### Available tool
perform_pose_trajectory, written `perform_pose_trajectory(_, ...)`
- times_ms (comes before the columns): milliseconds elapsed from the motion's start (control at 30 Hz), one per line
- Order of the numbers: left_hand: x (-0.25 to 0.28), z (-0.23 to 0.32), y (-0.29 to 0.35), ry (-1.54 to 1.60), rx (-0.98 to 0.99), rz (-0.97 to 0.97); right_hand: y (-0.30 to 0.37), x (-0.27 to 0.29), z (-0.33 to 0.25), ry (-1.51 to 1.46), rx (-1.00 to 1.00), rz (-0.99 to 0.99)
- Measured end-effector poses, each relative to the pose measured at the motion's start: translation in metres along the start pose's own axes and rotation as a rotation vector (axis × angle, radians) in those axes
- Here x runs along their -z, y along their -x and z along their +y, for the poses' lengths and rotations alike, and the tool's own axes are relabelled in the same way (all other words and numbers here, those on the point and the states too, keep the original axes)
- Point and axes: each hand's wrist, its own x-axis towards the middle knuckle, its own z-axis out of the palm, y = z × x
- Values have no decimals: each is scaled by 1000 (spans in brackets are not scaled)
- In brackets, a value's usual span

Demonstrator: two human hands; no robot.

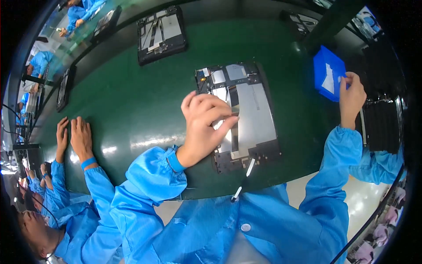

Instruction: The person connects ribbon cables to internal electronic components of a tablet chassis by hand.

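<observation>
An opened tablet-like device [257,110] lies before me on the green bench, its silver plates, dark ribbon strip and black circuit area exposed. Above its left half hovers my left hand [204,123], thumb and index finger pinched together at the ribbon strip. Whatever those fingertips hold, if anything, is too small to make out. Off to the right, my right hand [353,94] is at the side of a blue plastic bin [323,66], thumb and fingers closed near its rim. A small pale bit shows at those fingertips; its kind is unclear. A white paper label [328,79] is on the bin.
Another opened device [161,33] lies at the far left of the bench, and one more [303,22] at the far right. Dark stacked parts [384,123] stand right of the bin. A co-worker's hands [80,138] rest on the bench at left. A thin white piece [250,167] lies at the near edge.
</observation>
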Motion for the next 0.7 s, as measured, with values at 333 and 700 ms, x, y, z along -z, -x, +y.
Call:
perform_pose_trajectory(333, -2, -5, 8, -156, 55, -30, 65, 55, -144, -919, 903, -619)
perform_pose_trajectory(700, -5, -7, 8, -203, 30, -59, 81, 66, -161, -1030, 1042, -947)
